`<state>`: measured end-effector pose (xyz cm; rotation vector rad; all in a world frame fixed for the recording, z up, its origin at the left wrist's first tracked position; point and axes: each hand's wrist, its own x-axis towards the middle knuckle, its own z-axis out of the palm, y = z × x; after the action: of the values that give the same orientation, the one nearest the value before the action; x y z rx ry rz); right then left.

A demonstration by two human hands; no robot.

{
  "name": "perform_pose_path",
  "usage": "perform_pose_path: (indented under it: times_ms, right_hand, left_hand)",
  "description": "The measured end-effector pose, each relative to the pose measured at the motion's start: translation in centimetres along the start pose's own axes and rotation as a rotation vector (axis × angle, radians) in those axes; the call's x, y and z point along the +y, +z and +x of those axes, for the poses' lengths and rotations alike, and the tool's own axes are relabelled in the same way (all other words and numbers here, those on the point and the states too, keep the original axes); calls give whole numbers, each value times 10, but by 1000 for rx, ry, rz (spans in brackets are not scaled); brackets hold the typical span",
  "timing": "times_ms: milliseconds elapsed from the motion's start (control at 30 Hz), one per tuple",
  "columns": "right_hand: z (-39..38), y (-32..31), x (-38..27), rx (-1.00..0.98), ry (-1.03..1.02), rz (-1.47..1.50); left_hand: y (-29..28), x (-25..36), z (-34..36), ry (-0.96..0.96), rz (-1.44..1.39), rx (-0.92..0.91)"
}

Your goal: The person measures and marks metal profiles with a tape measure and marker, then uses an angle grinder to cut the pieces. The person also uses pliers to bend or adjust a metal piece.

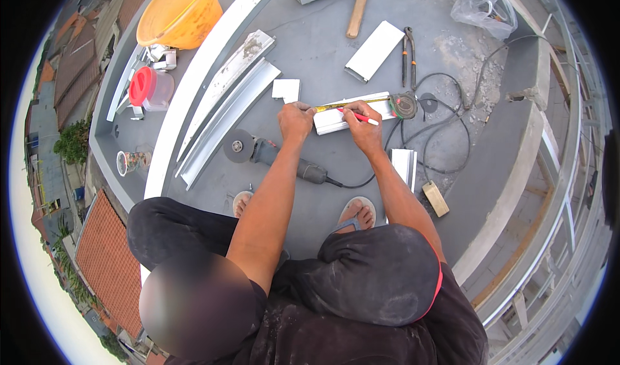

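Observation:
My left hand pinches the yellow blade of a tape measure at the left end of a white channel piece; the green-and-black case rests by its right end. My right hand holds a red pen with a white end over the piece, just below the blade. A small white square piece lies beyond my left hand. Below my hands lies an angle grinder with its disc to the left. My fingertips are partly hidden.
Metal lengths, a white profile, hammer, pliers, plastic bag, cable loops and wooden block lie around. An orange basin and red-lidded container stand beyond a white curved strip. Ledges edge both sides, rooftops outside.

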<state>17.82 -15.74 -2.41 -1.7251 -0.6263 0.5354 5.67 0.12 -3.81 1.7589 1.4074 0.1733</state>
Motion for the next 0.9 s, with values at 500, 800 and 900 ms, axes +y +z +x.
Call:
perform_pose_path:
  times_ms: [500, 800, 900]
  right_hand:
    - [2, 3, -4, 16, 6, -185]
    - [-3, -3, -13, 83, -72, -120]
    - [1, -44, -19, 132, -324, -425]
  left_hand:
    - [0, 5, -2, -66, -31, -6]
    - [1, 3, 2, -91, -24, -27]
    - [-2, 5, -1, -88, -15, -39]
